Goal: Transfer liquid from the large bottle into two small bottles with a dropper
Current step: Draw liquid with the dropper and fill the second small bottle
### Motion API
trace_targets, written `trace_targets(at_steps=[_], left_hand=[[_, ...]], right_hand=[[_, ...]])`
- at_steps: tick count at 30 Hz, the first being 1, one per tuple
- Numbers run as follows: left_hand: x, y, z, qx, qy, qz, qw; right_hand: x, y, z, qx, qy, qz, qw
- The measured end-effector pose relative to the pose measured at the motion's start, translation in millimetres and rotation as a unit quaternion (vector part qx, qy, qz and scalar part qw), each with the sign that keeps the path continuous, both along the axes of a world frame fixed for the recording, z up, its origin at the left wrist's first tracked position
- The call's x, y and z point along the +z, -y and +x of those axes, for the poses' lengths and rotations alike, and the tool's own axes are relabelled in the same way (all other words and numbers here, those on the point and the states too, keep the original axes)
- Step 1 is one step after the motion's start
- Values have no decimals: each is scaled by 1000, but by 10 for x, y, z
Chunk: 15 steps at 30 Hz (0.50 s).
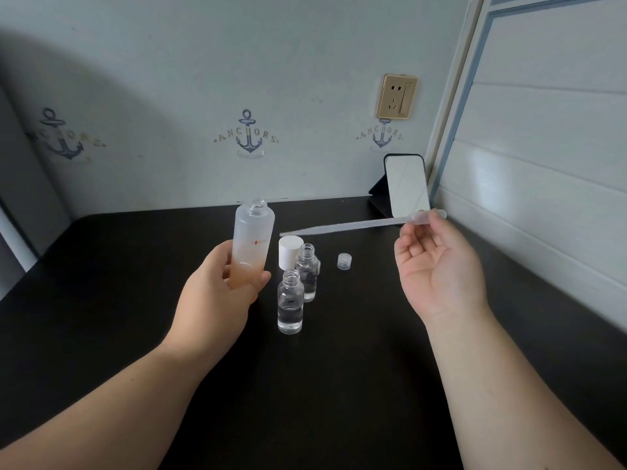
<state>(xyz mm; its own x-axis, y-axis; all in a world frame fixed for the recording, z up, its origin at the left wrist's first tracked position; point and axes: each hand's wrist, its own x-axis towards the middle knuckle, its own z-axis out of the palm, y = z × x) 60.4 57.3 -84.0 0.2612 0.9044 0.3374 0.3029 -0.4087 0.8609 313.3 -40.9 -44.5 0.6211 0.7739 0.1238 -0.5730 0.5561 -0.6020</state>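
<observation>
**A:** Where does it all stand?

**B:** Start with the black worktop point(101, 300). A folding mirror point(407, 184) leans at its far right corner. My left hand point(217, 293) is wrapped round the lower part of the large bottle point(252, 242), which is uncapped, held above the middle of the worktop and leaning slightly. Its liquid sits low, down by my fingers. Just right of it stand the two small bottles point(290, 301), open, each with some clear liquid, one behind the other. The white cap point(290, 251) stands behind them, and a small clear cap point(344, 261) lies further right.

**A:** And the dropper?

**B:** My right hand point(437, 262) pinches the dropper point(349, 227) at its bulb with the fingertips, palm turned up, other fingers loose. It lies nearly level, tip pointing left towards the large bottle, not in it.

**A:** What might go wrong?

**B:** The neck is narrow and the tube long and bendy, so the tip could miss the mouth. A squeeze in transit would drip on the worktop. My wrist could also knock the small bottles, since they stand close together.
</observation>
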Motion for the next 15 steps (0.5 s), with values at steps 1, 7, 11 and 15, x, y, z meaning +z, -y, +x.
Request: trace_targets(at_steps=[1, 7, 11, 15], left_hand=[[0, 0, -1, 2, -4, 1, 1000], [34, 33, 7, 1, -16, 24, 1000], [82, 64, 21, 2, -26, 41, 999], [46, 42, 7, 13, -35, 65, 997]], right_hand=[[6, 4, -3, 0, -7, 6, 1000], [29, 14, -6, -7, -36, 18, 999], [28, 7, -14, -10, -5, 13, 1000], [37, 17, -9, -22, 29, 4, 999]])
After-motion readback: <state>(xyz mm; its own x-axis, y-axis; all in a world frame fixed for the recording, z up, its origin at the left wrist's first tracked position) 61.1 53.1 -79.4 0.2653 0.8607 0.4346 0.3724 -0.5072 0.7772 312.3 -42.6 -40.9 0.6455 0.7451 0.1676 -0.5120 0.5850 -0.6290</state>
